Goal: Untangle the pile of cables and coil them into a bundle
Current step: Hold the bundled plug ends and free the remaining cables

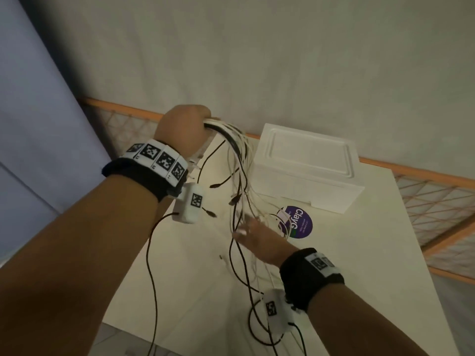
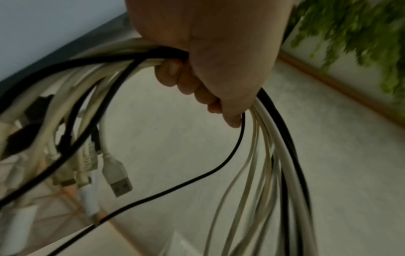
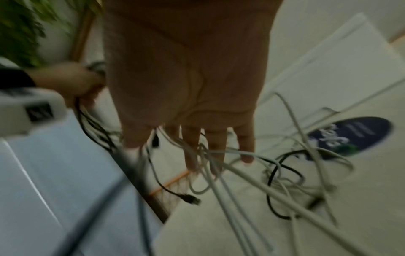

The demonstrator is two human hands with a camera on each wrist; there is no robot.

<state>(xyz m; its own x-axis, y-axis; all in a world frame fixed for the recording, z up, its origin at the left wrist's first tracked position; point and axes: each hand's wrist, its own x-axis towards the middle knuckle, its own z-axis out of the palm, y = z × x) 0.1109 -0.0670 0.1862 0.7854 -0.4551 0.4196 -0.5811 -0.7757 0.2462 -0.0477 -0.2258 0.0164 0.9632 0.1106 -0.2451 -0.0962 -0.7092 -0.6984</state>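
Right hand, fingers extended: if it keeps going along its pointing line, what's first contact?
Probably the hanging white and black cables: the right hand has straight fingers already among the strands. Depth is blurred, so contact is uncertain.

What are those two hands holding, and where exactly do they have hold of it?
The left hand grips the cables at the top bend of their loops. The right hand holds nothing; its straight fingers comb the hanging strands.

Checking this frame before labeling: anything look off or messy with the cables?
No damage visible. The left hand grips the cables as a raised bunch, but the lower lengths are looped and crossed on the table around the right hand's spread fingers. Plug ends dangle unevenly.
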